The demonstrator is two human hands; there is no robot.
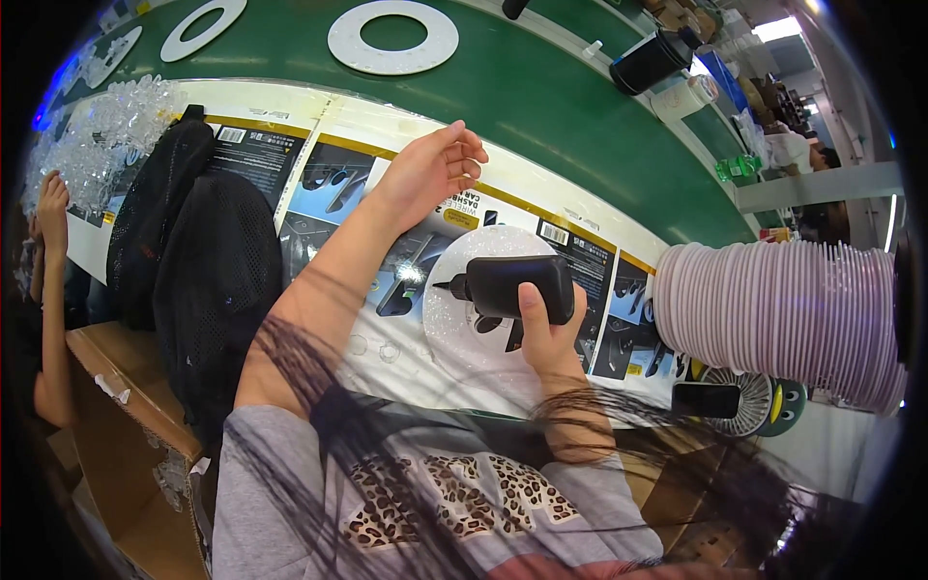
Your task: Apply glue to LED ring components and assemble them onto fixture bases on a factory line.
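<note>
Bottle of black plastic with a cone-shaped nozzle (522, 287) is being held on its side by the right hand (553, 333), whose thumb and fingers I am seeing wrapped around its right end. From that grip its long axis is running leftward, the nozzle (454, 286) pointing left over a flat, round, white speckled ring (449, 343) on a glossy printed sheet (592, 271). I am finding the left hand (425, 179) hovering empty, fingers loosely curled, far and left of the bottle; the right is clearly nearer. Whether the nozzle is touching the ring, I am unable to tell.
</note>
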